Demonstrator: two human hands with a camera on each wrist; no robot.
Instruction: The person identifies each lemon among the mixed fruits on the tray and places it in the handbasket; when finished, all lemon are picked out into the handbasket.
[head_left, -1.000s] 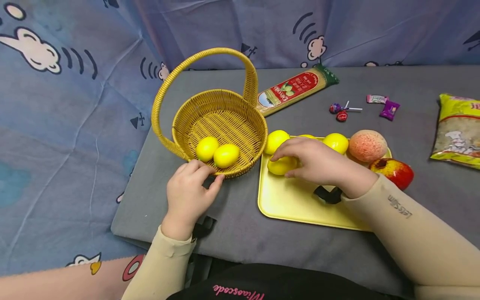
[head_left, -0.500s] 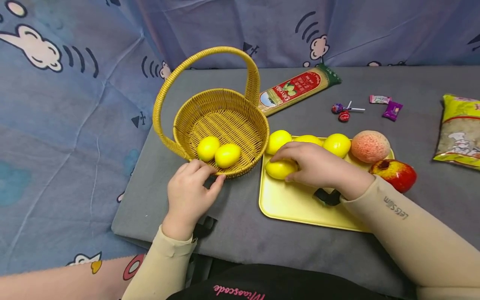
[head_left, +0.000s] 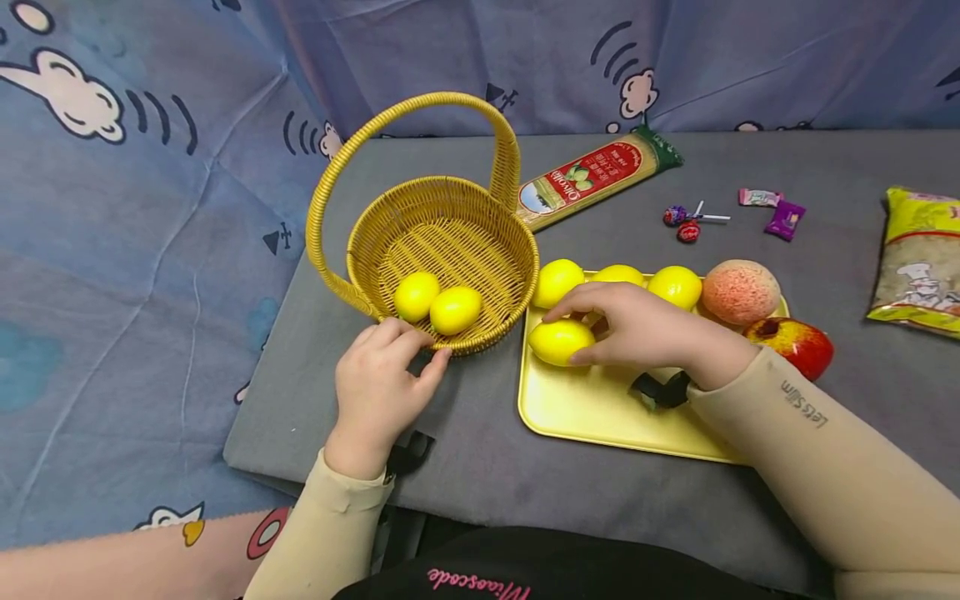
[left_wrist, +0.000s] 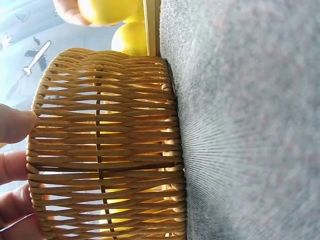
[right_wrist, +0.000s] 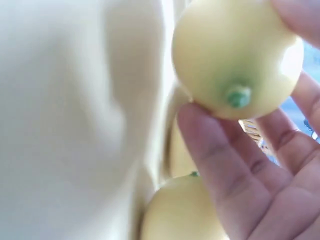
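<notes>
My right hand [head_left: 637, 327] holds a lemon [head_left: 558, 342] between thumb and fingers, close over the left part of the yellow tray [head_left: 585, 408]. The right wrist view shows this lemon [right_wrist: 235, 55] with its green stem nub toward the camera. With thumb and fingertips, my left hand [head_left: 381, 387] grips the near rim of the yellow woven basket [head_left: 483, 271]. Two lemons [head_left: 455, 311] lie inside it at the near side. In the left wrist view, the basket's slatted wall [left_wrist: 105, 135] stands upright on the grey cloth.
Along the tray's back sit three more lemons [head_left: 677, 287], a peach [head_left: 741, 292] and a red-yellow fruit [head_left: 798, 348]. Behind lie a spaghetti pack [head_left: 588, 183], lollipops [head_left: 687, 231] and wrapped candies [head_left: 785, 221]. A yellow bag [head_left: 918, 262] rests far right. The basket's tall handle [head_left: 408, 107] arches up.
The lemon in my right hand has shifted slightly left and toward me, and more of it shows past my fingers. My left hand keeps its grip on the basket rim.
</notes>
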